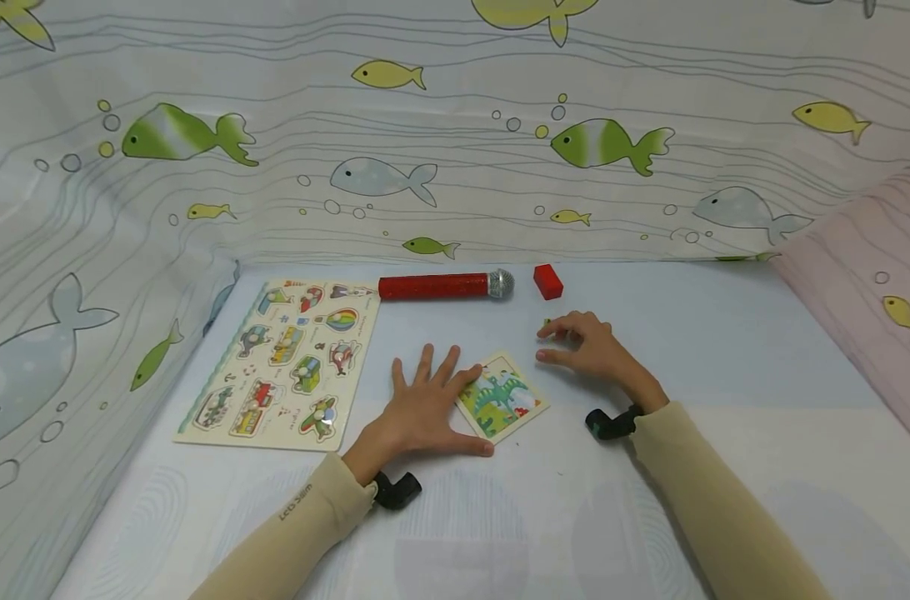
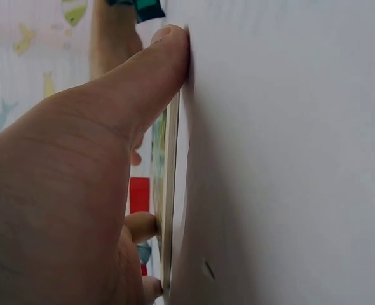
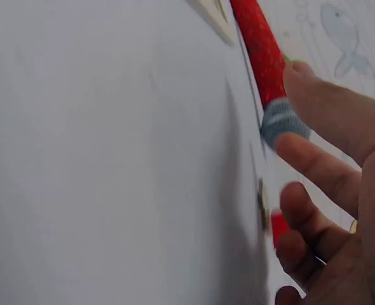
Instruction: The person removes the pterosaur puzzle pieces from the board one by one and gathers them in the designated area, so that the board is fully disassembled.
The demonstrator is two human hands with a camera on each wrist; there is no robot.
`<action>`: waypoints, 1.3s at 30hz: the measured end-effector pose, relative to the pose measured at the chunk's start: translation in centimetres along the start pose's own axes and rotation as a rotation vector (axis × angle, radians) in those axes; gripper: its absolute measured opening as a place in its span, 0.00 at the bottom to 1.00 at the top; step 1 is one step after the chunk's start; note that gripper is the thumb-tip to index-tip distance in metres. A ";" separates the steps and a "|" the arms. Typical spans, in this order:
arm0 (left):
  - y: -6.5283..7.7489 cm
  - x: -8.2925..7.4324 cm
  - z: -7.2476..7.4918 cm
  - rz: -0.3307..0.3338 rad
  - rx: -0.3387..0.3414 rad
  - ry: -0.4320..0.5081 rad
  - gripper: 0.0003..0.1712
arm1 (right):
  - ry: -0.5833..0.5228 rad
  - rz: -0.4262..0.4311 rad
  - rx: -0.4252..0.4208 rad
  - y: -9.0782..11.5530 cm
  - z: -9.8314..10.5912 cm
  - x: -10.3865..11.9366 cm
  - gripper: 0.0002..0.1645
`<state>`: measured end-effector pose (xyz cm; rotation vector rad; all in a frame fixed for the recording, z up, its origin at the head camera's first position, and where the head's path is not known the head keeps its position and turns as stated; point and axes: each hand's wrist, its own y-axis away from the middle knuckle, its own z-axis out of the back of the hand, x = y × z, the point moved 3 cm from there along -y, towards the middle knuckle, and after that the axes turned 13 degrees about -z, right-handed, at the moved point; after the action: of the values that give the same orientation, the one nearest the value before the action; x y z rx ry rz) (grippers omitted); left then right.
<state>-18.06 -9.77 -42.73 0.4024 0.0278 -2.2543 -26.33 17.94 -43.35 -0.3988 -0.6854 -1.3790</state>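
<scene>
A small square dinosaur puzzle point(image 1: 500, 398) with a pale wooden border lies tilted on the table. My left hand point(image 1: 425, 408) is spread flat at its left side; the index fingertip rests on the upper left edge and the thumb lies by the near corner. In the left wrist view the puzzle's edge point(image 2: 170, 165) shows between thumb and fingers. My right hand point(image 1: 593, 350) hovers to the right of the puzzle, fingers loosely bent, thumb apart from them, holding nothing visible. Just beyond its fingertips a small green bit point(image 1: 547, 322) peeks out, mostly hidden.
At the left lies a knobbed vehicle puzzle board point(image 1: 361, 367). A red toy microphone point(image 1: 432, 287) with a silver head touches or nearly touches its far corner. A red block point(image 1: 548, 282) stands at the back. A fish-print curtain point(image 1: 455, 125) borders the table.
</scene>
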 end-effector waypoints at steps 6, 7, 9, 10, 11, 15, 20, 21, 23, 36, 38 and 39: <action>-0.1 -0.4 0.0 0.023 -0.011 -0.012 0.65 | 0.040 0.148 0.096 1.5 -1.8 2.4 0.21; -0.1 -0.4 0.0 0.027 -0.011 -0.015 0.66 | 0.048 0.163 0.114 1.7 -2.0 2.6 0.22; -0.2 -0.6 -0.1 0.031 -0.018 -0.017 0.66 | 0.067 0.180 0.138 2.1 -2.3 3.1 0.25; -0.3 -0.6 -0.2 0.035 -0.020 -0.022 0.67 | 0.076 0.185 0.142 2.3 -2.4 3.3 0.26; -0.3 -0.7 -0.3 0.040 -0.021 -0.022 0.67 | 0.086 0.186 0.141 2.4 -2.4 3.4 0.28; -0.7 -1.0 -0.5 0.047 -0.024 -0.038 0.70 | 0.107 0.183 0.113 3.0 -2.6 3.7 0.33; -0.8 -0.8 -0.5 0.016 -0.005 -0.059 0.69 | 0.106 0.186 0.096 3.2 -2.8 3.7 0.33; -0.7 -0.7 -0.4 0.001 -0.006 -0.059 0.68 | 0.105 0.189 0.096 3.2 -2.8 3.6 0.32; -0.7 -0.4 -0.2 -0.032 -0.009 -0.050 0.63 | 0.107 0.195 0.098 3.2 -2.9 3.6 0.32; -0.5 0.6 0.5 -0.162 -0.024 0.105 0.34 | 0.159 0.187 0.162 2.6 -2.9 3.6 0.28; -0.6 0.6 0.6 -0.169 -0.028 0.108 0.33 | 0.167 0.202 0.169 2.5 -2.8 3.6 0.28; -0.6 0.5 0.7 -0.172 -0.026 0.104 0.32 | 0.170 0.209 0.171 2.4 -2.7 3.7 0.27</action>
<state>-19.06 -9.84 -42.29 0.5200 0.1508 -2.3975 -23.25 13.87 -42.61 -0.2076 -0.5989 -1.1325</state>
